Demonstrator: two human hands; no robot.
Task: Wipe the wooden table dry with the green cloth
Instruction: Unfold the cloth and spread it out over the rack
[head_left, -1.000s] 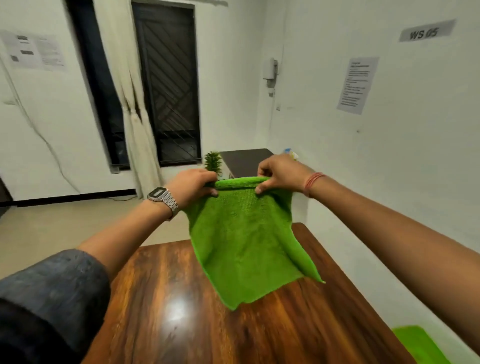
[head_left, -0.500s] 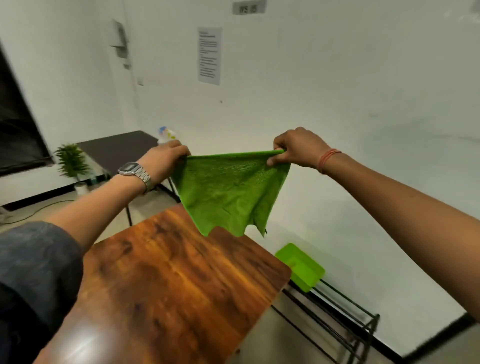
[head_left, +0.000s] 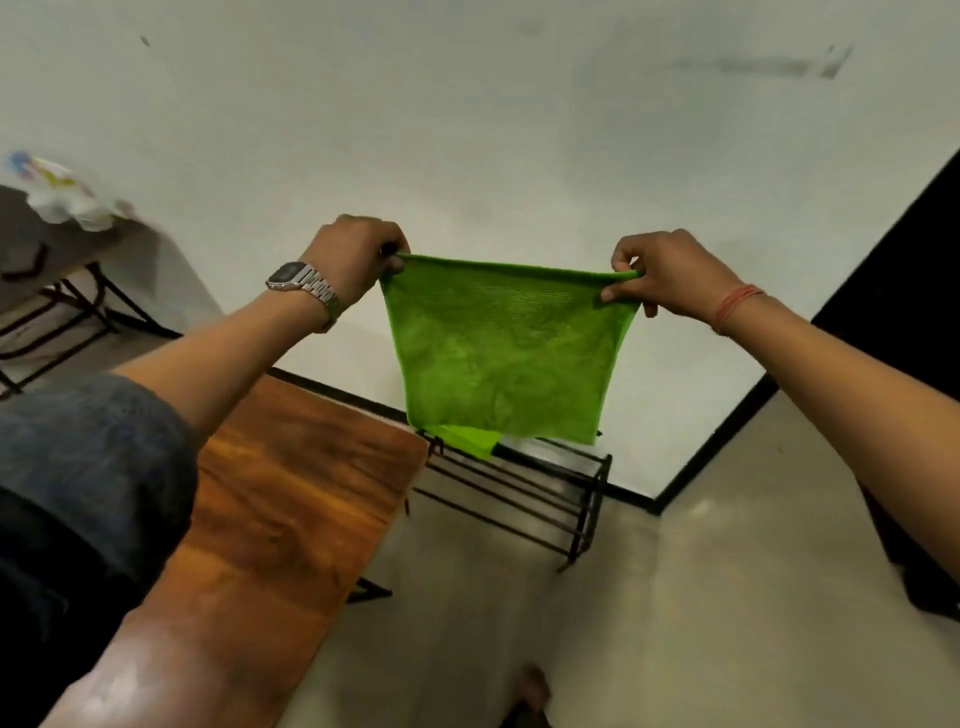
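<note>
Since a second ago I've turned right, so the table (head_left: 291, 499) sits left. My left hand (head_left: 353, 260) and right hand (head_left: 660, 275) each pinch a top corner of the cloth (head_left: 501, 358), stretched over the rack (head_left: 519, 488). A loose pinch could drop it there.

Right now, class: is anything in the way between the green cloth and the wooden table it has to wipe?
Nothing visible. Both hands, left and right, hold the cloth stretched in the air beyond the table, in front of the wall. The tabletop part in view looks bare; the left arm hides some of it.
</note>
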